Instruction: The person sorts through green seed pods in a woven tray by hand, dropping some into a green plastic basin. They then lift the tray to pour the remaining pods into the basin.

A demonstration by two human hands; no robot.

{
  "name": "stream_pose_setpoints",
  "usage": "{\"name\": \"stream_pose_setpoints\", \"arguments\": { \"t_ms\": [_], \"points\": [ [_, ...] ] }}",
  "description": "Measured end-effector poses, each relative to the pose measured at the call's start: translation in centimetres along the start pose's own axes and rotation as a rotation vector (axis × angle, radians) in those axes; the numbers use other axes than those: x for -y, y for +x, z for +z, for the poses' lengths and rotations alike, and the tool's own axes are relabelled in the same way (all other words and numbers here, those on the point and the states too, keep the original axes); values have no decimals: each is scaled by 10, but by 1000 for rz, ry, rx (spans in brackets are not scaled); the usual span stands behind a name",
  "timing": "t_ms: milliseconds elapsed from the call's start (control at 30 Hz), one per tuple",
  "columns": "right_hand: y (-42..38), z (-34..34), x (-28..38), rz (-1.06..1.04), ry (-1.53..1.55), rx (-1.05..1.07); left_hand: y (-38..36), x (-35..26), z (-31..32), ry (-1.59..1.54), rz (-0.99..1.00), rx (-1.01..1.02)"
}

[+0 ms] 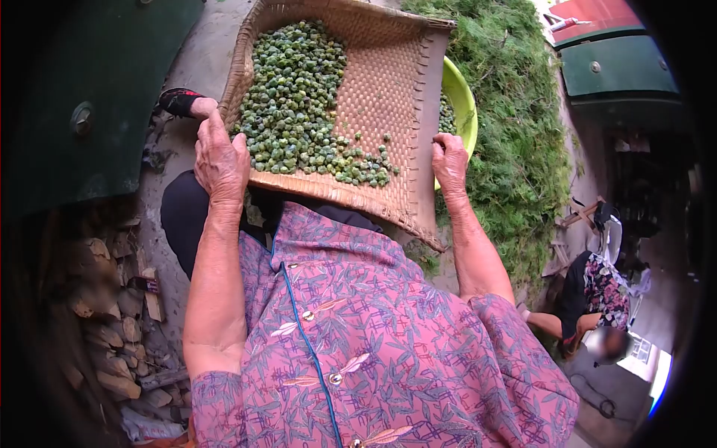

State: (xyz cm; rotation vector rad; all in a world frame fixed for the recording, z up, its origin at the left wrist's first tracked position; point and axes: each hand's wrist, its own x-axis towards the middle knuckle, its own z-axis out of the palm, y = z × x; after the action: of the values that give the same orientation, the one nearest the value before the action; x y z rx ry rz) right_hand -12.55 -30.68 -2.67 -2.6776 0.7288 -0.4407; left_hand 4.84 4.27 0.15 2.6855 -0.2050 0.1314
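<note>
Both hands, left (221, 160) and right (449, 163), grip the tray (377, 97) rims; keep it level so pods (299, 97) stay beside the left rim.

We see a woven bamboo winnowing tray (377, 97), tilted slightly, with small green pods (299, 97) heaped along its left half, a few scattered toward the near rim.

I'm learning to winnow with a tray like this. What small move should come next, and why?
Probably a gentle shake to even out the load. Both hands, left and right, grip the woven tray at its near corners, and the green pods are bunched on its left half, with a few stragglers near the front edge, leaving the right side bare.
</note>
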Motion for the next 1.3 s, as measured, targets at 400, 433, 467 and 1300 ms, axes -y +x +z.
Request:
{"name": "stream_pose_setpoints", "arguments": {
  "t_ms": [400, 433, 467, 1300],
  "points": [
    [18, 26, 50, -518, -81, 509, -2, 0, 1, 5, 2, -23],
    [17, 25, 49, -507, -23, 538, -2, 0, 1, 14, 3, -37],
    [17, 24, 48, -495, 35, 566, -2, 0, 1, 12, 3, -36],
    [-23, 1, 46, -160, 155, 549, -2, -1, -1, 3, 15, -18]
  ]
}}
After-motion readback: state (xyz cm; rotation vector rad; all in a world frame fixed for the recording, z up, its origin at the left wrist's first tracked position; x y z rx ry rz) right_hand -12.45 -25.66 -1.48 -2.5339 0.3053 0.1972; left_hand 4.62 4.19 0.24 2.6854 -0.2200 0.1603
